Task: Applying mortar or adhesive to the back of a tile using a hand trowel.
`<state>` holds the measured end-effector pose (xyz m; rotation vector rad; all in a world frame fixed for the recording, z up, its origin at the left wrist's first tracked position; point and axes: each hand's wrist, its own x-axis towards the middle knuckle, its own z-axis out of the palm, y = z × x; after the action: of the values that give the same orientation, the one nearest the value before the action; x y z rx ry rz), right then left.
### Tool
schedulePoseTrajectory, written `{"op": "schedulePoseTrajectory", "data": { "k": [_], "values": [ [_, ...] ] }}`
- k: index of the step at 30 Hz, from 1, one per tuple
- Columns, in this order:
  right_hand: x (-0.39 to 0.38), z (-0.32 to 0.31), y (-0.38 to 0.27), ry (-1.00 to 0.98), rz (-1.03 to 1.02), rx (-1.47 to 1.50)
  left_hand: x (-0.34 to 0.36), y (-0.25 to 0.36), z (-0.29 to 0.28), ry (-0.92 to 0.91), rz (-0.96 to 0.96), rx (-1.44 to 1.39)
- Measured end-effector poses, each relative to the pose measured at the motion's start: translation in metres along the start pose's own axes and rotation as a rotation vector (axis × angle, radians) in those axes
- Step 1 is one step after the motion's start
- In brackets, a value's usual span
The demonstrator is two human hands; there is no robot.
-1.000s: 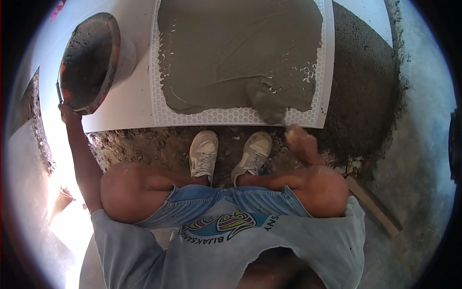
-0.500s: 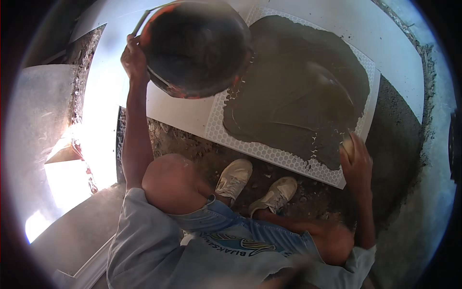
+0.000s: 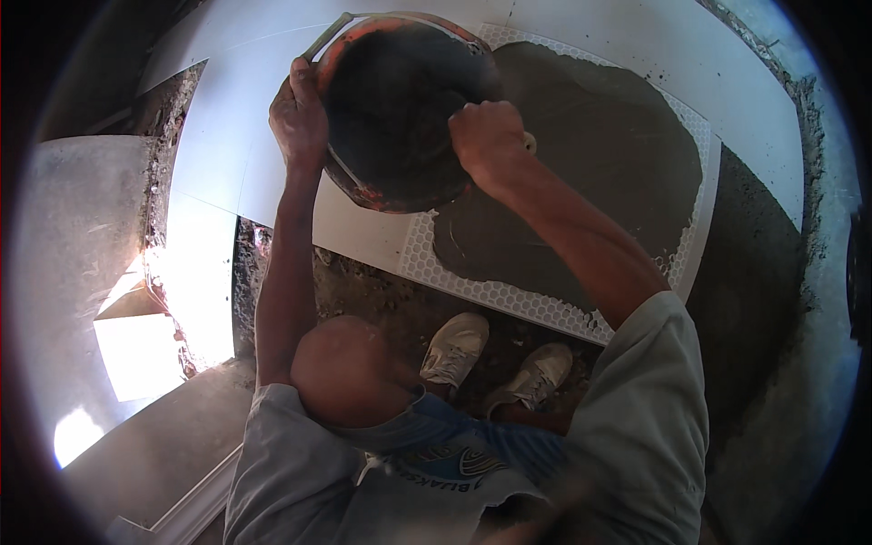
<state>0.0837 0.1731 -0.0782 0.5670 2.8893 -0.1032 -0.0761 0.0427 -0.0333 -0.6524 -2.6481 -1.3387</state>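
My left hand (image 3: pixel 298 116) grips the left rim of a black and orange bucket (image 3: pixel 332 56), near its handle. The bucket is tilted so its dark inside faces me. My right hand (image 3: pixel 490 136) is closed around a trowel, whose pale handle end (image 3: pixel 530 143) sticks out behind the fist. The trowel's blade reaches into the bucket's mouth and is hard to make out in the dark. Beside the bucket lies a tile (image 3: pixel 509 298) with its white honeycomb back facing up. Grey mortar (image 3: pixel 609 136) covers most of it in a broad, smooth layer.
White tiles (image 3: pixel 213 136) lie to the left and beyond. Bare soil (image 3: pixel 363 282) shows around my shoes (image 3: pixel 454 348). A dark sandy bed (image 3: pixel 745 236) borders a grey wall (image 3: pixel 840 300) at the right. A pale trim strip (image 3: pixel 195 495) lies at lower left.
My right hand has carried the trowel from the tile's near right corner up and left to the bucket's mouth. In the picture, the bucket and left hand sit slightly farther right and lower.
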Motion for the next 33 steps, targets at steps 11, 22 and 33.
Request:
{"op": "schedulePoseTrajectory", "data": {
  "k": [11, 22, 33],
  "values": [
    [-0.009, 0.023, 0.011, -0.027, -0.166, 0.325, 0.002, 0.001, 0.006, 0.006, -0.012, -0.109],
    [-0.015, 0.027, 0.023, -0.357, -0.060, 1.046, 0.013, -0.009, 0.004, 0.029, -0.022, -0.081],
    [-0.019, 0.025, 0.025, -0.043, -0.194, 1.167, 0.015, -0.021, 0.011, 0.083, -0.045, -0.121]
  ]
}}
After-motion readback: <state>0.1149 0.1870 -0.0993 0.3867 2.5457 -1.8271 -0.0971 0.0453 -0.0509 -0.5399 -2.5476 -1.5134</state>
